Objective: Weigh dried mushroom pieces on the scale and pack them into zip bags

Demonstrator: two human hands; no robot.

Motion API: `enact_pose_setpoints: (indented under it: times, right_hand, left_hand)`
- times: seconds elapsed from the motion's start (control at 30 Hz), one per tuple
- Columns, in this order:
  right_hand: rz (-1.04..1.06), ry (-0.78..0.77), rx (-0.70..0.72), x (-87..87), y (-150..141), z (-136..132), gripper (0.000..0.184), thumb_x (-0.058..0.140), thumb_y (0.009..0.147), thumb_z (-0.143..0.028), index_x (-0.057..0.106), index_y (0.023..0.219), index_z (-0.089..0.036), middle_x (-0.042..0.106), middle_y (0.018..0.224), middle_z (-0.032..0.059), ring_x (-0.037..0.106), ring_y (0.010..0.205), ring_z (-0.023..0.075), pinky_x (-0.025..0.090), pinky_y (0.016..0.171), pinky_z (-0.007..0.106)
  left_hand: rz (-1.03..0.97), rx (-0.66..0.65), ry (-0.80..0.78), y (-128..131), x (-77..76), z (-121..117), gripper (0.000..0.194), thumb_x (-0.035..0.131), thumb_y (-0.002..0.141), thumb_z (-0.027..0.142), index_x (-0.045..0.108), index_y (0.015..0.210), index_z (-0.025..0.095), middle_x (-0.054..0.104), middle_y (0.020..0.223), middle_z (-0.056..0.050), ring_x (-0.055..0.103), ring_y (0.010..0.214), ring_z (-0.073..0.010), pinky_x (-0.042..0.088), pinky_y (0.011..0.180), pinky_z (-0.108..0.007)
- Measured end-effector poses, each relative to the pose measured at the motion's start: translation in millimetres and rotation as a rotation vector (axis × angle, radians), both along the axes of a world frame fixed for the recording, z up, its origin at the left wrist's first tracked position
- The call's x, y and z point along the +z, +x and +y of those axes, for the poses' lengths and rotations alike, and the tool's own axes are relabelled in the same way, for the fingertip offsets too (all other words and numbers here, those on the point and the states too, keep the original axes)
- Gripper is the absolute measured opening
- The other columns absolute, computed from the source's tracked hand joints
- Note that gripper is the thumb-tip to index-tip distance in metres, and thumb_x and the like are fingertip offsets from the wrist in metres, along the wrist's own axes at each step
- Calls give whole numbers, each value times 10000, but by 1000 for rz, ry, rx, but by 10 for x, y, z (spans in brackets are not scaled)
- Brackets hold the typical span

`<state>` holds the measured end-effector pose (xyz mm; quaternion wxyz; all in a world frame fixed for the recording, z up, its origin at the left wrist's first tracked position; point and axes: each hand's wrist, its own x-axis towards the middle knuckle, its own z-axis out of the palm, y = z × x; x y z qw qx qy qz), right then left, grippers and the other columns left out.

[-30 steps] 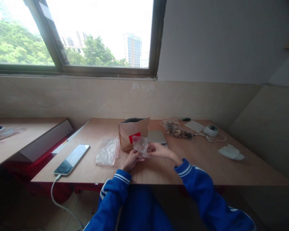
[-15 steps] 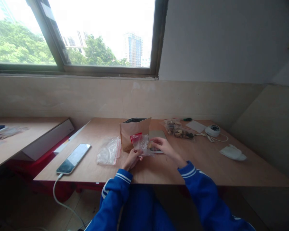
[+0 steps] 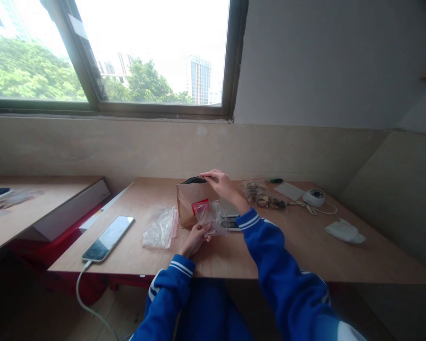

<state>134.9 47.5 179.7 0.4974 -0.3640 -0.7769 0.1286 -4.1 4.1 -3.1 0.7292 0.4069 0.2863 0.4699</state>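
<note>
My left hand (image 3: pixel 196 237) is closed on the lower edge of a small clear zip bag (image 3: pixel 218 220), held up in front of a standing brown paper pouch (image 3: pixel 186 201) with a red patch. The pouch's dark mouth gapes at the top. Over that mouth is my right hand (image 3: pixel 216 182), its fingers pinched together at the right side of the rim; whatever they grip is too small to make out. A stack of clear zip bags (image 3: pixel 159 227) lies left of the pouch. Partly hidden behind my right forearm is a flat pale device (image 3: pixel 230 222).
A phone (image 3: pixel 108 238) on a charging cable lies at the table's left. Zip bags of brown dried pieces (image 3: pixel 270 201), a white dome camera (image 3: pixel 313 197) with its cable, a green-handled tool (image 3: pixel 277 180) and a crumpled white tissue (image 3: pixel 344 231) are on the right.
My right hand has moved up and left from the small zip bag's opening to the paper pouch's mouth. The left hand still holds the zip bag. The view has tilted slightly upward.
</note>
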Motion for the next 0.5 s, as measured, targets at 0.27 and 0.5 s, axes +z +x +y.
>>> enact_pose_setpoints:
  times: [0.27, 0.5]
  right_hand:
    - [-166, 110, -84, -127, -32, -95, 227, 500, 906, -177, 670, 1048, -230, 671, 1080, 48, 559, 1064, 186, 361, 986, 360]
    - [2, -38, -256, -374, 96, -493, 262, 491, 899, -316, 617, 1089, -187, 623, 1130, 97, 548, 1099, 222, 388, 989, 388]
  left_hand:
    - [6, -25, 4, 7, 5, 1, 403, 782, 657, 382, 663, 902, 86, 623, 717, -39, 527, 536, -65, 385, 453, -172]
    - [25, -24, -3, 14, 27, 2, 414, 799, 628, 387, 651, 862, 80, 610, 682, -28, 510, 514, -58, 379, 447, -173]
